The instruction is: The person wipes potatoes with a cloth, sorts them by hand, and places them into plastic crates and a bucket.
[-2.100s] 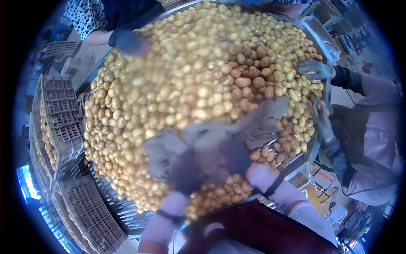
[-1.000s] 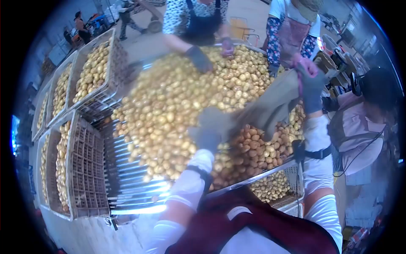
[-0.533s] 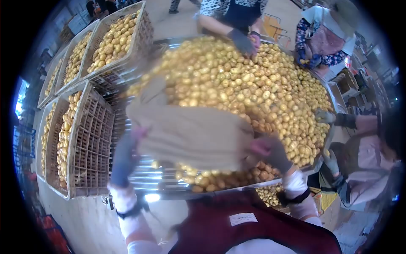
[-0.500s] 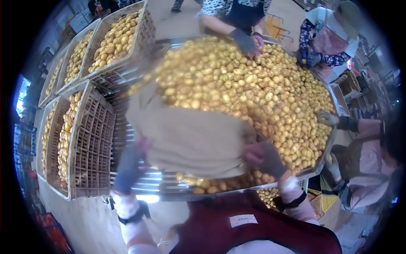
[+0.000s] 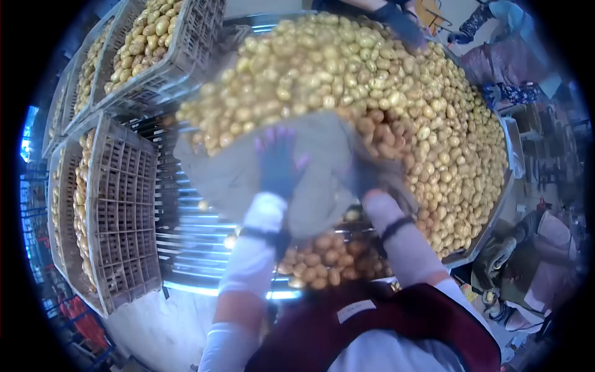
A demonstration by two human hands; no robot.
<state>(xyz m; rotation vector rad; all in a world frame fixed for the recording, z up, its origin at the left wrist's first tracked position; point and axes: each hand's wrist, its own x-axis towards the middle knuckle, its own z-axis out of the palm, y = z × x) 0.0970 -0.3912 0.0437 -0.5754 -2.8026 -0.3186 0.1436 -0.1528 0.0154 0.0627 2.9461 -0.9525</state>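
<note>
L hand [image 5: 277,166] flat on cloth [image 5: 226,167], grip spread apart; R hand [image 5: 362,176] at cloth too, blurred, can't tell grip; potatoes [image 5: 455,164] nearby.

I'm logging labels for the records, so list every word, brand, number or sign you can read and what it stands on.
No text is readable.
White label on the wearer's maroon apron: faint marks, too small and blurred to read.
Slatted crates and grey-brown cloth: no lettering can be made out.
</note>
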